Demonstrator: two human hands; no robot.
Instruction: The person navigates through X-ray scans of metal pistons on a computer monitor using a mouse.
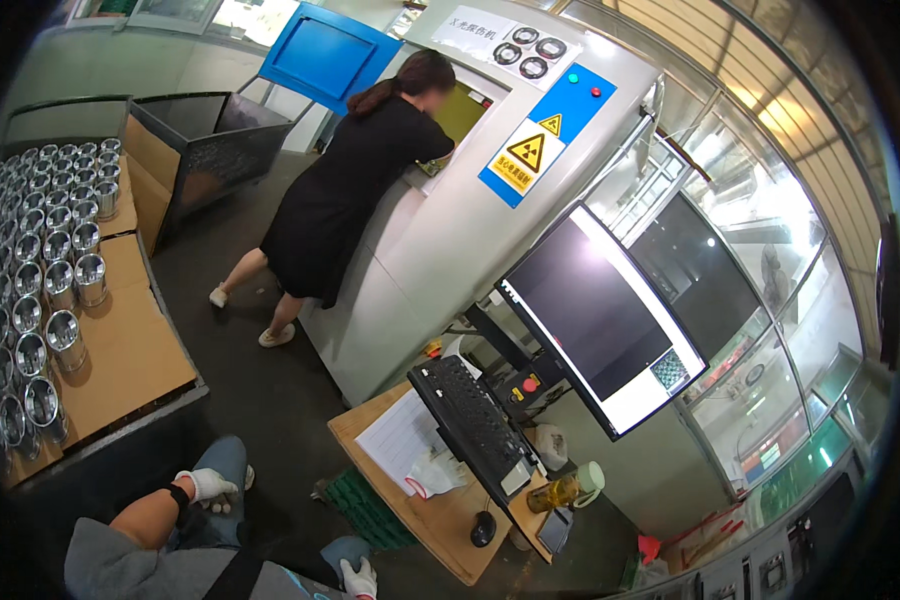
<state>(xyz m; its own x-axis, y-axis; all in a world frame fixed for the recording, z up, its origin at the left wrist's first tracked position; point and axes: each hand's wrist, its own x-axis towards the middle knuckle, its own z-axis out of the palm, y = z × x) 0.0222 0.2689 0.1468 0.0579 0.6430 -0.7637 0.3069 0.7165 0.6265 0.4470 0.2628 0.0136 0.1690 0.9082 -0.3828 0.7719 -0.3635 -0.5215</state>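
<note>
Two gloved hands show at the lower edge of the frame: the left hand [207, 486] rests on the person's knee in blue jeans [220, 462], fingers loosely curled and holding nothing, and the right hand [359, 578] lies at the other knee near the bottom centre, also empty as far as can be told; the two hands are well apart. At the far left stands a pallet topped with brown cardboard [130, 345] carrying shiny metal cylinders [66, 335], several dozen in close rows, too many and too bent by the lens to count exactly. One small wooden desk [440, 520] sits right of the hands, in the lower middle, bearing one black keyboard [472, 420], one black mouse [483, 528], one sheet of paper [400, 435] and one amber bottle [553, 493]. One large dark monitor [600, 320] rises above it. Between the pallet and the desk is dark floor, with one green crate [362, 507] beside the desk. In the upper middle, one other person in a black dress [345, 195] leans into a grey machine cabinet [440, 235]. One dark metal bin [215, 145] stands at upper left.
</note>
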